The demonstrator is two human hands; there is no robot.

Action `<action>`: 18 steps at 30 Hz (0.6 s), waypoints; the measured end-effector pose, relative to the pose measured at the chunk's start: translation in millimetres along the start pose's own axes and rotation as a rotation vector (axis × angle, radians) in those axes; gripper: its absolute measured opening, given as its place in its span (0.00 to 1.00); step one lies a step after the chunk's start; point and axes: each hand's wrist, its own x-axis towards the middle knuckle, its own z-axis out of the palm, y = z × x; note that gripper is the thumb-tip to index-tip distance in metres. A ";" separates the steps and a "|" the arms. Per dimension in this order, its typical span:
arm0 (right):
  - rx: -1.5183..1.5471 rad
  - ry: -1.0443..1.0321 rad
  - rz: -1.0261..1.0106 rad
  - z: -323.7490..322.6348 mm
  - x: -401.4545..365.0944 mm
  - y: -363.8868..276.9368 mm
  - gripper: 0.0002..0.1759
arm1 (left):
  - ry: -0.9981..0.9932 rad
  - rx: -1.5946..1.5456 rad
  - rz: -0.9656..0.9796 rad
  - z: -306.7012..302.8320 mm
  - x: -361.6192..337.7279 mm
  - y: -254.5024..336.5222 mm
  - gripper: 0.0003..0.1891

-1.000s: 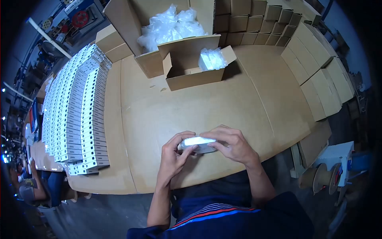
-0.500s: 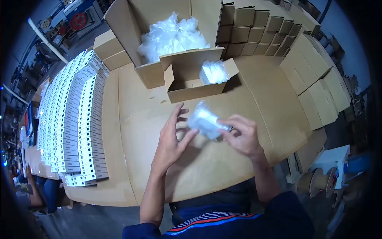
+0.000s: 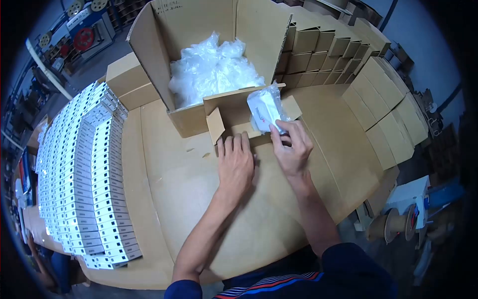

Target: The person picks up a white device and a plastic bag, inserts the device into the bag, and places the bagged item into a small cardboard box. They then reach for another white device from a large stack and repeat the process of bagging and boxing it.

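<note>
My right hand (image 3: 294, 144) pinches the lower edge of a clear plastic bag (image 3: 266, 107) with a flat white item inside. The bag is tilted over the right end of a small open cardboard box (image 3: 214, 124). Behind it, part of another bagged white piece seems to show in the box, mostly covered. My left hand (image 3: 236, 162) lies with fingers stretched out against the front wall of this box, fingertips at its upper edge. Its thumb is hidden from view.
A large carton (image 3: 186, 122) full of clear plastic bags (image 3: 214, 70) stands behind the small box. Long stacks of small white boxes (image 3: 84, 184) fill the left side. Several brown cartons (image 3: 381, 104) are piled at the right and back. Spools (image 3: 393, 224) sit beyond the table's right edge.
My right hand has carried the bagged white item up and forward to the small box. My left hand has left the bag and moved onto the box's front wall. The view has shifted slightly.
</note>
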 end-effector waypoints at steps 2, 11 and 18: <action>-0.025 -0.006 -0.022 8.6 -4.5 6.8 0.12 | 0.051 -0.082 0.020 -0.9 -2.7 -2.3 0.33; -0.125 -0.191 0.088 25.4 -8.7 21.0 0.08 | -0.008 -0.148 0.094 -6.9 -9.5 -10.3 0.32; -0.383 -0.409 0.175 38.1 -3.1 20.2 0.06 | -0.025 -0.150 0.105 -6.1 -9.4 -11.7 0.34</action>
